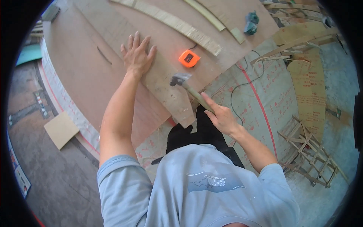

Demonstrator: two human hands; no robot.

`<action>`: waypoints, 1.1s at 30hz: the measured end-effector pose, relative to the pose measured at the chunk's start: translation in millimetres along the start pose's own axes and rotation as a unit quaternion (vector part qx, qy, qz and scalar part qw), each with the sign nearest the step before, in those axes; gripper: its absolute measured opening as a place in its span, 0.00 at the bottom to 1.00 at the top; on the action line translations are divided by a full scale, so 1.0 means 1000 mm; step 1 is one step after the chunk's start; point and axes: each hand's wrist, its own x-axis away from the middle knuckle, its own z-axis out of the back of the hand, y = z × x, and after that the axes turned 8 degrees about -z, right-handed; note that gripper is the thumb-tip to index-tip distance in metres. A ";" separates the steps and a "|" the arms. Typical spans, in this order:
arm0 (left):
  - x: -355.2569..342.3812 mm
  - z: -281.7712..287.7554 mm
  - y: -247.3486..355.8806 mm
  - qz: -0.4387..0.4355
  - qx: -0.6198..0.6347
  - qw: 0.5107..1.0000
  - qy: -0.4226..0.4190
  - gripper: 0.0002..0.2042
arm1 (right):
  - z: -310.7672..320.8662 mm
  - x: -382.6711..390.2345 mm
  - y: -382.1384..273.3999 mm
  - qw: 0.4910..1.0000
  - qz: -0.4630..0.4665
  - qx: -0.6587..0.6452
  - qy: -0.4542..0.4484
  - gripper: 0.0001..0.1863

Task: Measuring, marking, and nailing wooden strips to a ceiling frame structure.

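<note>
The left hand (pixel 138 57) lies flat on a long board (pixel 160 81) with its fingers spread wide, and it holds nothing. The right hand (pixel 224 118) has its fingers curled tight around the handle of a hammer (pixel 195 94), toward the end away from the head. The hammer's head is over the right side of the long board, close to that edge; I cannot tell if it touches the wood. The long board rests on a big flat desk (pixel 81 72) and runs down toward the person. Its near end pokes out past the desk's near edge, by the dark pants (pixel 211 132). An orange tape measure (pixel 189 58) sits between the hammer's head and a long pale strip (pixel 177 28), with a gap on each side. Past that strip lie 2 thinner strips (pixel 206 15). A crumpled blue-green cloth (pixel 250 24) is near the desk's right edge. To the left of the left hand is a wide stretch of desk to move over, with a thin dark strip (pixel 104 56) on it. The right hand is out past the desk's edge, over the floor sheet (pixel 251 104), with open room to its right. A dark cord (pixel 232 99) winds over this sheet, and a wooden frame (pixel 311 153) stands farther right. A square piece of board (pixel 61 129) lies on the floor beyond the desk's left edge.
</note>
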 end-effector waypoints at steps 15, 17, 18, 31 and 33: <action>-0.007 0.014 0.007 0.023 0.001 0.998 -0.054 0.26 | 0.119 -0.277 0.079 0.994 0.079 0.034 0.075 0.30; -0.011 0.024 0.012 0.032 -0.005 0.995 -0.094 0.28 | 0.111 -0.283 0.079 0.997 0.053 0.028 0.045 0.30; -0.014 0.024 0.016 0.031 -0.012 0.995 -0.099 0.28 | 0.110 -0.284 0.086 0.996 0.059 0.028 0.067 0.29; -0.090 0.069 0.090 0.153 -0.017 0.982 -0.113 0.29 | 0.243 -0.209 0.397 0.856 -0.114 -0.071 0.499 0.24; -0.147 0.024 0.139 0.133 0.110 0.985 0.003 0.29 | 0.269 -0.247 0.572 0.818 -0.236 -0.021 0.524 0.26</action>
